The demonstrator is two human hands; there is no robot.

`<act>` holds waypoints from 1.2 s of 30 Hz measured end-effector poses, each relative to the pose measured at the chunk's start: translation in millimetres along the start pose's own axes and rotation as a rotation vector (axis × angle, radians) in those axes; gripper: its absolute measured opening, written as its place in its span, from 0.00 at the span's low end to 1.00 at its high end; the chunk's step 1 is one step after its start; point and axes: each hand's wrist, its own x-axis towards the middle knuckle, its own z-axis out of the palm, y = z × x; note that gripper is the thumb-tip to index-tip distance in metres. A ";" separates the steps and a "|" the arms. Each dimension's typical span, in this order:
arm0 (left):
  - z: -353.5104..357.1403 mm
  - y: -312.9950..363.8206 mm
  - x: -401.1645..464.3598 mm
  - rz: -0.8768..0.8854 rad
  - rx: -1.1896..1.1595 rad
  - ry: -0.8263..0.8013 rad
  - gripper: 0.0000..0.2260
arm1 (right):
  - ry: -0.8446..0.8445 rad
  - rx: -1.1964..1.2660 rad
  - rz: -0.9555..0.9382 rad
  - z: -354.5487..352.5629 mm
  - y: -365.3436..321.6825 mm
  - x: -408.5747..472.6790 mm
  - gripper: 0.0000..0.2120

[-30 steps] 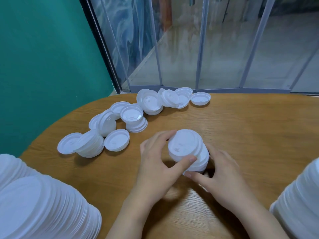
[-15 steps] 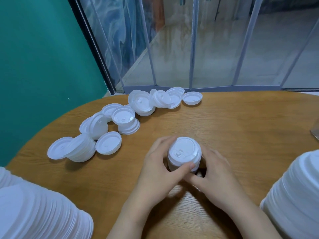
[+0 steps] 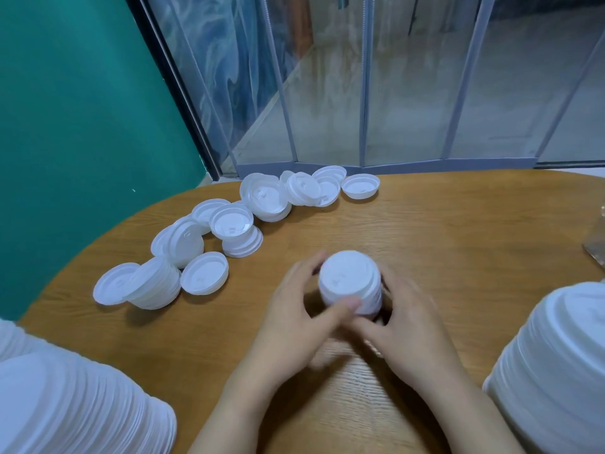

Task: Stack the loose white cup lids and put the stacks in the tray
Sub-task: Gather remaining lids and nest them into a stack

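- Head view, the only one here: both hands are wrapped around a short stack of white lids sitting on the wooden table, roughly mid-table and a bit toward the near side.
- Left hand cups the stack from its left, thumb laid across the near face of the lids, fingers curled round the far side. So it's clamped on the stack.
- Right hand hugs the right side, thumb tucked in low under the left thumb. Its fingers curl round the back of the stack, mostly hidden and kinda blurry, but it's gripping too.
- Loose lids trail across the far-left part of the table in a curved line, some flat, some tipped on edge, some in small leaning piles.
- One single lid sits rim-up at the far end of that line, near the window frame.
- Big lid stack fills the near-left corner, another tall stack the near-right corner, both well apart from the hands.
- Can't spot a tray for sure; something brownish pokes in at the right edge, too cropped to tell.
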 end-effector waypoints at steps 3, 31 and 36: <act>-2.4 0.0 31.3 0.025 0.010 0.053 0.22 | 0.187 -0.036 0.094 -5.2 7.5 1.9 0.31; -8.7 35.7 114.3 0.148 0.129 0.116 0.05 | 0.238 -0.096 0.155 15.8 14.3 -4.3 0.38; -32.4 23.3 37.5 0.070 -0.158 0.162 0.04 | 0.212 -0.053 0.168 15.7 16.0 -2.6 0.36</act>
